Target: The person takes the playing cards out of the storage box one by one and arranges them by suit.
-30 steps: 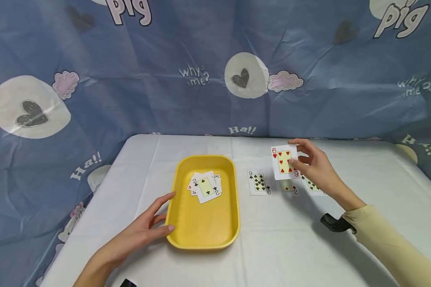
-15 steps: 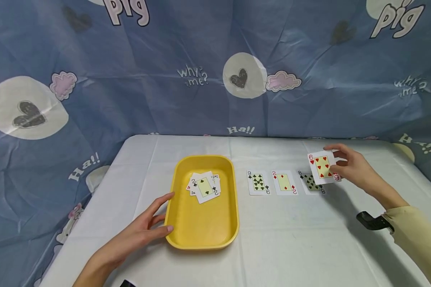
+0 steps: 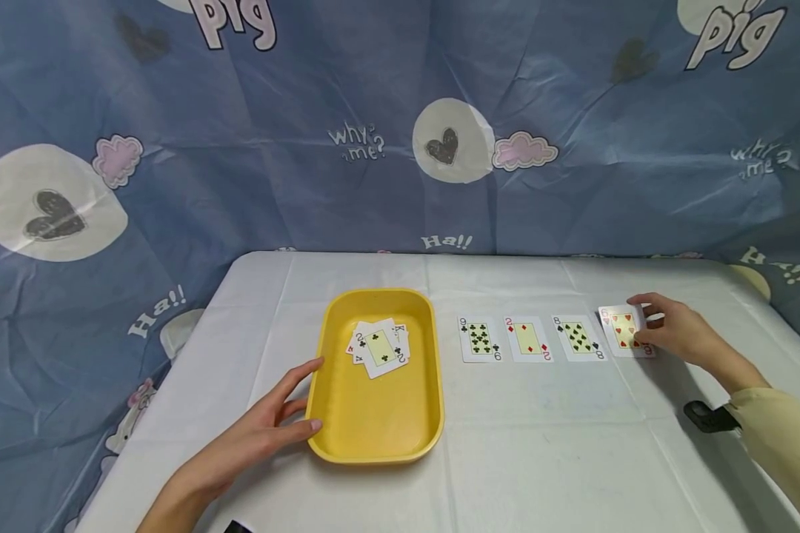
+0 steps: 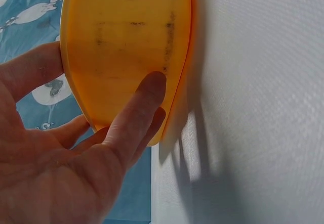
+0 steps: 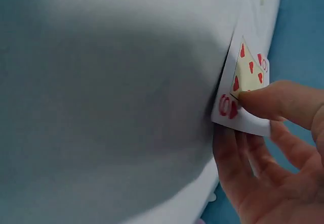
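My right hand (image 3: 681, 331) pinches a six of hearts playing card (image 3: 621, 330) by its right side, at the table's right; in the right wrist view the thumb lies on the card's face and the fingers are behind its edge. To its left lie an eight of spades (image 3: 578, 338), a two of diamonds (image 3: 529, 339) and a nine of clubs (image 3: 480, 339), face up in a row. My left hand (image 3: 256, 437) rests against the left side of a yellow tray (image 3: 373, 422), fingertips touching its rim and wall. Inside the tray is a two of clubs (image 3: 381, 348) over other cards.
A white cloth (image 3: 527, 444) covers the table. Behind it hangs a blue printed curtain (image 3: 293, 178), which also falls along the left side. A black wrist strap (image 3: 710, 417) sits below the right hand.
My right hand has carried the six of hearts rightward past the eight of spades and lowered it to the table at the row's right end. The left hand has stayed at the tray.
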The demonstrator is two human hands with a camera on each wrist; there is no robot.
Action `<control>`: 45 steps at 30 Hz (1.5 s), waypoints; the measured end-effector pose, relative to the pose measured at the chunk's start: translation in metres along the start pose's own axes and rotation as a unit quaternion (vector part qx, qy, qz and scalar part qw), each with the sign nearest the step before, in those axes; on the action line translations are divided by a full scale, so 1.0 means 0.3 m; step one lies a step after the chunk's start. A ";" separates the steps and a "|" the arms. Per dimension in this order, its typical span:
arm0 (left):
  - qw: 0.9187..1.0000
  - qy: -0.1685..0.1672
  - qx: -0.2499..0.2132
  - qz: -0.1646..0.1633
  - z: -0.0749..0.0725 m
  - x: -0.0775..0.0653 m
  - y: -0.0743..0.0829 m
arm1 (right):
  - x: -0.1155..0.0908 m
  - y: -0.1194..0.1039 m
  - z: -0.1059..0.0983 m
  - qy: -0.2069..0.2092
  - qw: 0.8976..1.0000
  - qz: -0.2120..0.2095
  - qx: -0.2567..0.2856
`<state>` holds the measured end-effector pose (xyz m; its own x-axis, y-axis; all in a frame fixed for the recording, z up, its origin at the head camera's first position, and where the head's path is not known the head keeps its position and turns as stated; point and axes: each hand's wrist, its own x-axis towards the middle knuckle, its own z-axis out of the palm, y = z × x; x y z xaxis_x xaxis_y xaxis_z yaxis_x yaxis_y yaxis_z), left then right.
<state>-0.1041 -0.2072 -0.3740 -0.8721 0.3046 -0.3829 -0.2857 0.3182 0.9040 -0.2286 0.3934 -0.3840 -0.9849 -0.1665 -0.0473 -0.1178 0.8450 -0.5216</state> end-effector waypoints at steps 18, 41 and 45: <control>1.000 0.006 -0.001 0.002 -0.001 -0.003 0.000 | 0.008 -0.248 0.090 0.084 0.981 -0.170 0.033; 0.999 -0.025 -0.005 0.040 -0.006 -0.011 -0.012 | 0.084 -0.849 0.407 -0.105 0.900 -0.365 0.213; 0.999 -0.026 -0.003 0.042 -0.007 -0.011 -0.012 | 0.123 -0.894 0.441 -0.138 0.899 -0.359 0.209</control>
<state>-0.1011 -0.2112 -0.3756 -0.8709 0.3766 -0.3157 -0.2154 0.2849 0.9341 -0.2168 0.0935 -0.3585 -0.5986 -0.7615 0.2487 -0.5952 0.2150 -0.7743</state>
